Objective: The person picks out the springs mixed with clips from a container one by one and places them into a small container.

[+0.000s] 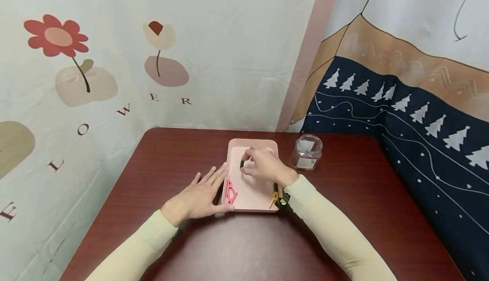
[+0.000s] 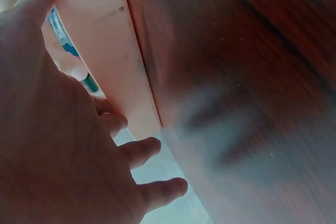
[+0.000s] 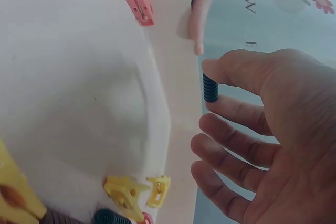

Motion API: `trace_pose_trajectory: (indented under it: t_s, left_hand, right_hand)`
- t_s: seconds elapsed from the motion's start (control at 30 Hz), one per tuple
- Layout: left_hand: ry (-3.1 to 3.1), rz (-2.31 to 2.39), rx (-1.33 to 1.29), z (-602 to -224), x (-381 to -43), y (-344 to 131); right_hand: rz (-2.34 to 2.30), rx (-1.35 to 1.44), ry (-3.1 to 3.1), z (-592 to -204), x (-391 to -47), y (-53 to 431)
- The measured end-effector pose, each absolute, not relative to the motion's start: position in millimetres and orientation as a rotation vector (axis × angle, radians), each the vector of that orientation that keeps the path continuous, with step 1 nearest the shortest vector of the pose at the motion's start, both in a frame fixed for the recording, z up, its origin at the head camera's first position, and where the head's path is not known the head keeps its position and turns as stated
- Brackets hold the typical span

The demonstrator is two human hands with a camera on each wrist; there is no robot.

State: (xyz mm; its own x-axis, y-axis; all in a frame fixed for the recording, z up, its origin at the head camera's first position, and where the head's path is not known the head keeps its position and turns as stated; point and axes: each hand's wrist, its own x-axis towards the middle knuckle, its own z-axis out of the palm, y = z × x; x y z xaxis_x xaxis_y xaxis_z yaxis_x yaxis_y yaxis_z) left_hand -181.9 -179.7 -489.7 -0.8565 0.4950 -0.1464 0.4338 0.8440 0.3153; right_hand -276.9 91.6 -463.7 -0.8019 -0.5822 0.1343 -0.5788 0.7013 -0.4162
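Observation:
A pink tray [image 1: 252, 200] lies on the table. My right hand [image 1: 263, 166] is above it, pinching a small dark green coil spring [image 3: 210, 88] between thumb and index finger, the other fingers loosely bent. My left hand [image 1: 200, 196] rests at the tray's left edge, fingers spread and thumb at the near rim. Inside the tray beside that hand lies a pink clothespin [image 1: 231, 192]. Yellow clothespins [image 3: 126, 195] and another dark green spring [image 3: 111, 216] appear at the bottom of the right wrist view. My right forearm partly hides the tray's right side in the head view.
A clear jar [image 1: 307, 153] with a label stands right of the tray, its mouth uncovered. The dark red table [image 1: 183, 153] meets a printed cloth [image 1: 229, 81] at its far edge. Navy fabric with white trees [image 1: 344, 102] hangs along the right.

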Motion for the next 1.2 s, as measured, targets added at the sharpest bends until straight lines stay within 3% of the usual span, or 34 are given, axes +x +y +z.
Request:
trace_pose_trajectory:
  t_s: [1.2]
  left_hand:
    - [2.952,0.234,0.738,-499.7,-181.8,-161.3]
  right_hand:
    - [-0.927,-0.708,3.066,-444.5,-255.5,180.5]
